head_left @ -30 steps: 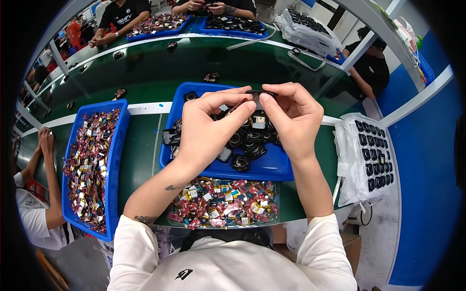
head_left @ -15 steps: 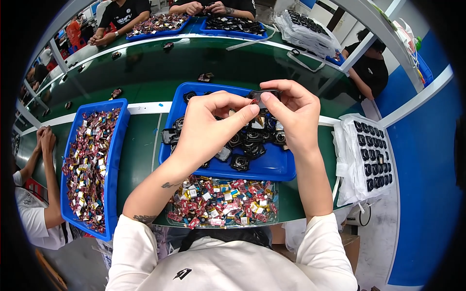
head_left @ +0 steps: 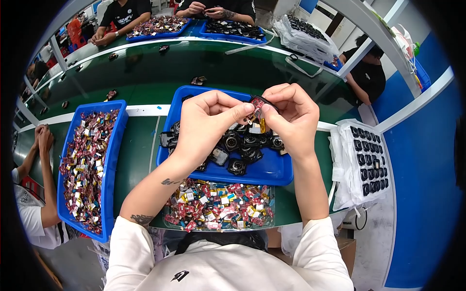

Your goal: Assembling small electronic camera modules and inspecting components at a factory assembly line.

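Both hands are raised over a blue tray point(head_left: 279, 175) that holds several black watch-like cases point(head_left: 237, 166). My right hand point(head_left: 296, 119) grips a dark case of that kind, mostly hidden by the fingers. A small red circuit board point(head_left: 257, 103) with a yellow strip point(head_left: 262, 126) lies against the case. With thumb and fingertips, my left hand point(head_left: 204, 121) pinches the board's near left edge. Just in front of the blue tray, a clear tray point(head_left: 167, 224) holds a heap of red circuit boards with white, yellow and blue parts point(head_left: 218, 206).
To the left stands a long blue bin point(head_left: 116, 169) full of similar boards. At right, white foam trays point(head_left: 342, 165) carry rows of black cases. Beyond runs a green conveyor point(head_left: 141, 80) with scattered pieces; co-workers sit across it and at left. Metal frame posts point(head_left: 412, 102) rise at right.
The held case has tilted, so the red board and its yellow strip now show. Both hands are slightly lower in view. Pieces on the conveyor have shifted left.
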A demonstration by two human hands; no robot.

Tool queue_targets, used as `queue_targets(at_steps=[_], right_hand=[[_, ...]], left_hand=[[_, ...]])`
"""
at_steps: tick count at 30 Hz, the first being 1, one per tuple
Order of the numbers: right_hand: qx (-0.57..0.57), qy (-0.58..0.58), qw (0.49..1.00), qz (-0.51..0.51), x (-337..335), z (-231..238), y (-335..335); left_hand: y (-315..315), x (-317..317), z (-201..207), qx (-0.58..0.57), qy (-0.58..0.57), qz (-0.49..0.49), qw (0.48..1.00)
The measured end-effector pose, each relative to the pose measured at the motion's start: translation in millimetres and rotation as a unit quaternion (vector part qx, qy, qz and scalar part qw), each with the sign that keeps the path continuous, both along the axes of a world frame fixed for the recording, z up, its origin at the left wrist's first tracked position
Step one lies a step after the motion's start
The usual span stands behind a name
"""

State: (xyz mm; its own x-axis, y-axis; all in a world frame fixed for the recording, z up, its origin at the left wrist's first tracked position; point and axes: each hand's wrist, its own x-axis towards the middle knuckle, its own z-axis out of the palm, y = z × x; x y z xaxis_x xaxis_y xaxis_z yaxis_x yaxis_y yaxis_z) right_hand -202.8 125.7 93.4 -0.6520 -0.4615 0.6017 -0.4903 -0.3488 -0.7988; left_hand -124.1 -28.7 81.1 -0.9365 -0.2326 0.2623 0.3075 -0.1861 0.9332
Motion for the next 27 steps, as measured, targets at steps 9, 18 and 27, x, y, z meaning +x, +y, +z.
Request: queue_targets(at_steps=[9,18,27], right_hand=[[0.055,-0.019,0.998,-0.03,5,8,4],[0.293,0.181,0.93,0.127,-5,22,32],[0.35,0.103,0.93,-0.05,-31,18,41]], left_hand=[[0,-10,-5,-0.108,0.046,0.029,0.993],[-25,-4,6,-0.264,-0.049,-0.19,0.944],[-25,-11,2,-0.2,-0.057,-0.015,0.978]])
